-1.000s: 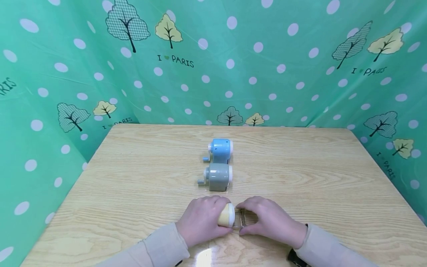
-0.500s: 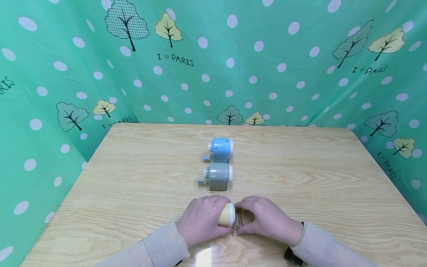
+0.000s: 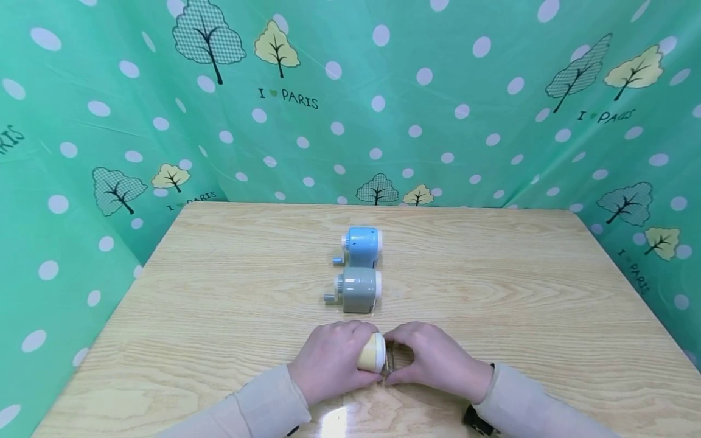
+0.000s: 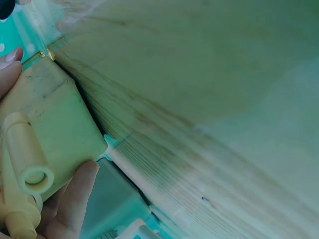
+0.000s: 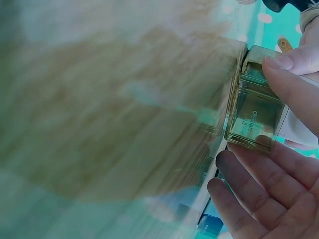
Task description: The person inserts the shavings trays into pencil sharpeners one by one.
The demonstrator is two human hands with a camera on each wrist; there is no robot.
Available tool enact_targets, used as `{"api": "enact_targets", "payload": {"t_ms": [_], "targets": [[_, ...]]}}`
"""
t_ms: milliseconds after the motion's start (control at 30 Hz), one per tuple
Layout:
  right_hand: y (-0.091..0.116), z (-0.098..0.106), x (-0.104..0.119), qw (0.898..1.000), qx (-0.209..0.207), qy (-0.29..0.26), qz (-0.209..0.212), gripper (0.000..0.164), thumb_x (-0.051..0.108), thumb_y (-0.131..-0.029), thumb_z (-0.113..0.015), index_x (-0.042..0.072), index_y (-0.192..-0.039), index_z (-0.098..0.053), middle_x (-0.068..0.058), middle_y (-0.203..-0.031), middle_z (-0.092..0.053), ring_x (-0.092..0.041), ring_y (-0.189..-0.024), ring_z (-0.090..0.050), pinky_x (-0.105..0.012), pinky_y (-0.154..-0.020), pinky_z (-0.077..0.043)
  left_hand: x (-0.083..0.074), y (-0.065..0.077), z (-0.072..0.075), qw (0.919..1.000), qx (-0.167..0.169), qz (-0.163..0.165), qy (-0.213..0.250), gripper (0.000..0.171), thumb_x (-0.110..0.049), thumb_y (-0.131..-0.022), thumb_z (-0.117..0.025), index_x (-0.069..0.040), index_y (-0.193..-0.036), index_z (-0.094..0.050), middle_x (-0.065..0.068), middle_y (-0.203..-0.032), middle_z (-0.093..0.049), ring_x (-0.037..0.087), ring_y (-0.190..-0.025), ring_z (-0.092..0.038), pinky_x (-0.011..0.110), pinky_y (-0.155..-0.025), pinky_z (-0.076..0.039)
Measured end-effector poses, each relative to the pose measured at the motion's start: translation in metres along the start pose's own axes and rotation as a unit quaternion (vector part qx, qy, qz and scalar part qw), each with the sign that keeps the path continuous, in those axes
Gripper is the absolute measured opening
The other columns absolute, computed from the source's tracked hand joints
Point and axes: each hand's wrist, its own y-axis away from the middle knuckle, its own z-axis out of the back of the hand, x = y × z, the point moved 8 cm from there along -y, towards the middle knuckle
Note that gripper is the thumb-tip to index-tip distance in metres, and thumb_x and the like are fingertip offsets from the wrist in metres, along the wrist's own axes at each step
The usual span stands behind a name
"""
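Near the front of the table, my left hand (image 3: 331, 363) grips a yellow hand-crank pencil sharpener (image 3: 370, 353) with a white end. The left wrist view gives its body (image 4: 62, 117) up close, with the crank handle (image 4: 27, 154) towards the camera. From the other side, my right hand (image 3: 438, 359) pinches a clear shavings drawer (image 5: 256, 119) between thumb and fingers. It sits at the sharpener's white-end side, partly inside the body; how deep it goes is hidden. In the right wrist view, the lower fingers (image 5: 244, 186) are spread below the drawer.
Just beyond the hands stands a grey crank sharpener (image 3: 359, 291), with a blue one (image 3: 363, 245) close behind it. Both cranks point left. A wooden table (image 3: 493, 274) carries everything, and a green dotted curtain (image 3: 378, 140) hangs behind and at the sides.
My right hand has moved slightly left, bringing the clear drawer further into the yellow sharpener, so less of it shows. My left hand and the other two sharpeners have stayed in place.
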Motion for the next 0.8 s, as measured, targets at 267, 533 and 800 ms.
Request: {"api": "enact_targets", "payload": {"t_ms": [267,533,800], "targets": [[-0.0022,-0.0007,-0.0002,1.0,-0.001,-0.007,-0.002,0.058,0.045,-0.066,-0.085,0.005,-0.107,-0.076,-0.001,-0.099,-0.077,-0.013,-0.09,-0.069,-0.035,-0.082,-0.058,0.0006,-0.0007,-0.0011,0.9999,0.013,0.003,0.0,0.052,-0.045,-0.068,-0.084,-0.009,-0.102,-0.067,-0.003,-0.085,-0.068,0.006,-0.067,-0.056,0.022,-0.054,-0.049],[-0.0031,-0.0014,0.0004,1.0,0.0,-0.015,-0.002,0.058,0.046,-0.066,-0.085,0.005,-0.106,-0.076,0.0,-0.097,-0.077,-0.007,-0.085,-0.066,-0.032,-0.078,-0.057,0.0014,0.0001,-0.0013,0.9999,0.015,0.006,0.004,0.052,-0.045,-0.069,-0.083,-0.01,-0.104,-0.067,-0.002,-0.088,-0.069,0.007,-0.07,-0.058,0.024,-0.056,-0.05],[-0.0007,-0.0052,-0.0025,0.999,0.027,-0.035,-0.031,0.063,0.04,-0.065,-0.086,0.002,-0.115,-0.074,-0.002,-0.107,-0.075,-0.013,-0.097,-0.067,-0.037,-0.088,-0.056,0.0003,0.0013,-0.0004,1.0,0.002,0.001,0.003,0.053,-0.046,-0.068,-0.084,-0.01,-0.104,-0.067,-0.003,-0.087,-0.069,0.007,-0.069,-0.058,0.024,-0.056,-0.05]]}}
